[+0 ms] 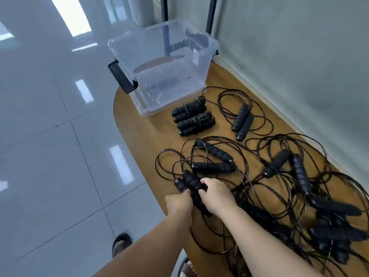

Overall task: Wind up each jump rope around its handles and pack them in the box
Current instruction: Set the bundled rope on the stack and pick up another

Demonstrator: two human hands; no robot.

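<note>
My left hand (179,204) and my right hand (216,193) both grip a pair of black foam jump-rope handles (188,181) held side by side over the table's left edge. Their thin black cord trails down toward me. Two wound-up ropes (192,118) lie side by side in front of the clear plastic box (159,64), which stands at the table's far end with nothing in it that I can make out. Unwound ropes lie spread out: one pair of handles (242,120) at the far right, one (214,158) just beyond my hands, another (289,168) to the right.
The wooden oval table (139,136) runs along a pale wall (299,56) on the right. A tangled heap of black handles and cords (329,232) fills the near right. Glossy tiled floor (50,136) lies to the left; sandalled feet (119,243) show below.
</note>
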